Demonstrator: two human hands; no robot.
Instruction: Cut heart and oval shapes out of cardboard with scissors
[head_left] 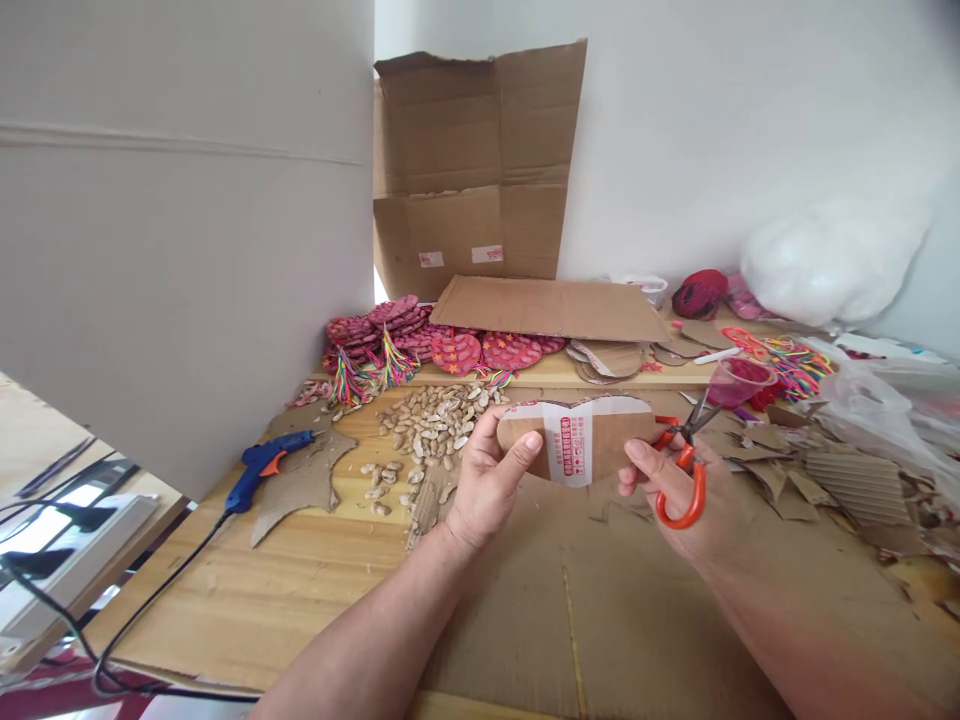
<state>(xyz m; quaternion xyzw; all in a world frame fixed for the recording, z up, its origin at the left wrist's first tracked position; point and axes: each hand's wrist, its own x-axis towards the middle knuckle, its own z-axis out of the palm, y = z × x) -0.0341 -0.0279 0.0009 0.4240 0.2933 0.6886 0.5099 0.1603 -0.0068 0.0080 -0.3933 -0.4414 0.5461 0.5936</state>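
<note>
A brown cardboard cutout (611,450) with a notched, two-lobed top edge is held up in front of me; a strip of white tape with red print crosses its middle. My left hand (491,475) pinches its left end, thumb in front. At the other end, my right hand (675,490) has thumb and fingers at the cutout's edge while also holding orange-handled scissors (681,510). The scissors' dark blades point up and right, away from the cutout. Beneath both hands lies a large cardboard sheet (517,620) on the wooden table.
Left of me lies a blue glue gun (259,470) on a cardboard scrap (300,490), its cord trailing leftward. Peanut shells (427,425) are heaped mid-table. Behind are pink tasselled pieces (457,352) and a flat cardboard panel (551,307). Cardboard offcuts (855,480) and a pink cup (739,383) occupy the right.
</note>
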